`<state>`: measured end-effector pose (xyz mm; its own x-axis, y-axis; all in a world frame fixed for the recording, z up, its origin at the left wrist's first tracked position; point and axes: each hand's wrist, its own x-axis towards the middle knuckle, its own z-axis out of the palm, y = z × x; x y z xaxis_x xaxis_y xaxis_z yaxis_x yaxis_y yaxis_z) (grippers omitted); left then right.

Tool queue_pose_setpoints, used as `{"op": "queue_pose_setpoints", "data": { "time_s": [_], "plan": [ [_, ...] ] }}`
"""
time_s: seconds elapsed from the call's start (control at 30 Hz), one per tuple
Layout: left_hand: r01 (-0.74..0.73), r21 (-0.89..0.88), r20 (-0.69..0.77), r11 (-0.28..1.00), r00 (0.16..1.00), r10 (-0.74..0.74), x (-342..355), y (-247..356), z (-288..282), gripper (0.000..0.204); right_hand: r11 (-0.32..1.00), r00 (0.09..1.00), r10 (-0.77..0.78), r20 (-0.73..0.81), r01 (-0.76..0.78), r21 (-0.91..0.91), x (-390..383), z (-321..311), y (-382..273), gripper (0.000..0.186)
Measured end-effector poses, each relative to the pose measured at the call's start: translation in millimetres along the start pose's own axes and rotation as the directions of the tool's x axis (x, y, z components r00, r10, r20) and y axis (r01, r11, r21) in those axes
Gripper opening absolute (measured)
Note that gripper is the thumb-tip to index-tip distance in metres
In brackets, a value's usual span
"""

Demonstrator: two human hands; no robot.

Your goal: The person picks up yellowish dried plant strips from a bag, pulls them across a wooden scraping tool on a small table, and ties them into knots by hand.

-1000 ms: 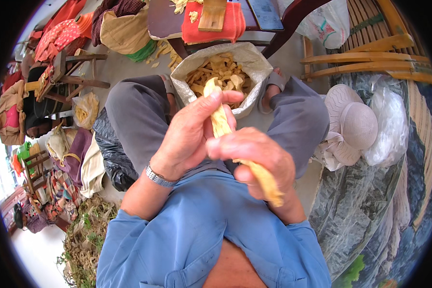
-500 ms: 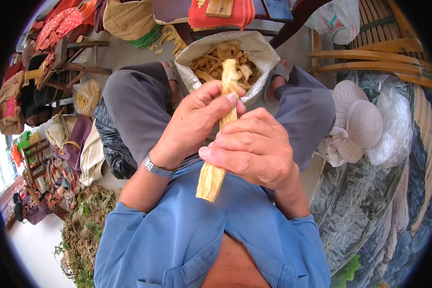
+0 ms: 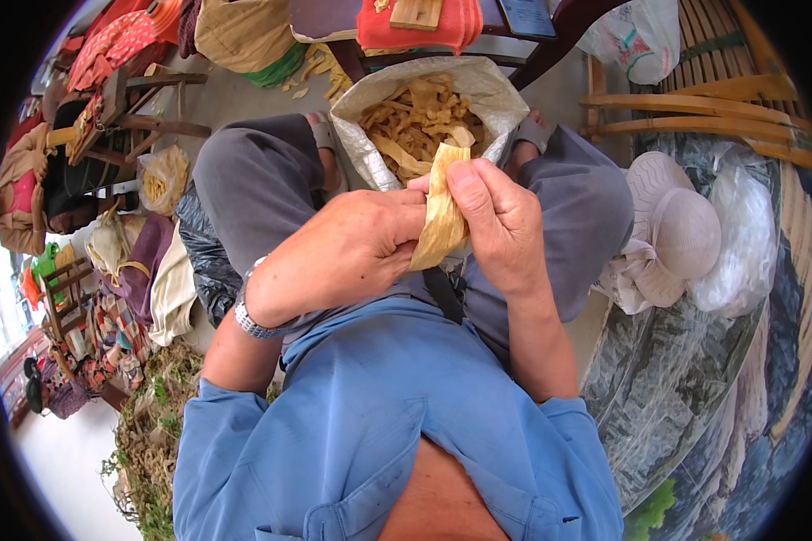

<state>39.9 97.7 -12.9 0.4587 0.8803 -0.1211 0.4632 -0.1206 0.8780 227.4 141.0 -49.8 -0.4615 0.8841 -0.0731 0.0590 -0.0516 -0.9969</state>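
Note:
A yellow, dried-looking flat strip (image 3: pixel 444 212), possibly dried bamboo shoot, is held between my hands just in front of the sack's near rim. My right hand (image 3: pixel 505 225) pinches its upper part, the thumb lying on its face. From the other side my left hand (image 3: pixel 347 243) grips its lower part with curled fingers; the back of that hand faces up and its fingertips are partly hidden. Between my feet stands an open white woven sack (image 3: pixel 356 113), holding many similar yellow-brown pieces (image 3: pixel 424 113).
A dark chair (image 3: pixel 568 41) beyond the sack bears a red towel (image 3: pixel 406 32) with a small wooden block (image 3: pixel 415 13). To my right are a pale sun hat (image 3: pixel 681 230) and clear plastic sheeting (image 3: pixel 686 388). A black bag (image 3: pixel 212 257) and a dried plant heap (image 3: pixel 158 433) lie left.
Both hands have moved: the left has rolled over, back upward, and the right has shifted up to the strip's far part. The strip's near end has moved away from my lap.

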Motion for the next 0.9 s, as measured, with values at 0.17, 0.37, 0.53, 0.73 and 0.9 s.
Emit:
{"op": "queue_pose_setpoints", "data": {
  "time_s": [0.17,0.37,0.53,0.73,0.9],
  "plan": [
    [0.065,0.142,-0.17,0.988,0.985,-0.04,0.1,6.8,-10.8,0.029,0.959,0.977,0.208,0.04,-0.212,0.188,0.2,-4.8,21.9,0.033],
    [-0.053,0.029,-0.11,0.998,0.992,0.056,5.2,-23.3,4.2,0.043,0.744,0.835,0.396,0.381,-0.535,0.4,0.3,-9.0,42.6,0.028],
    [0.064,0.027,-0.127,0.998,0.99,-0.06,10.8,-31.3,2.5,0.033,0.885,0.866,0.375,0.331,-0.44,0.149,3.0,-15.1,33.2,0.027],
    [0.27,-0.658,-0.045,0.703,0.918,-0.395,10.3,-25.5,-0.9,0.02,0.987,0.986,0.143,0.085,-0.136,-0.081,5.2,-10.3,7.6,0.028],
    [0.25,-0.827,0.049,0.504,0.924,-0.378,12.8,-18.4,-3.4,0.023,0.838,0.977,0.151,0.151,-0.207,0.504,-1.9,-15.1,14.6,0.015]
  ]
}}
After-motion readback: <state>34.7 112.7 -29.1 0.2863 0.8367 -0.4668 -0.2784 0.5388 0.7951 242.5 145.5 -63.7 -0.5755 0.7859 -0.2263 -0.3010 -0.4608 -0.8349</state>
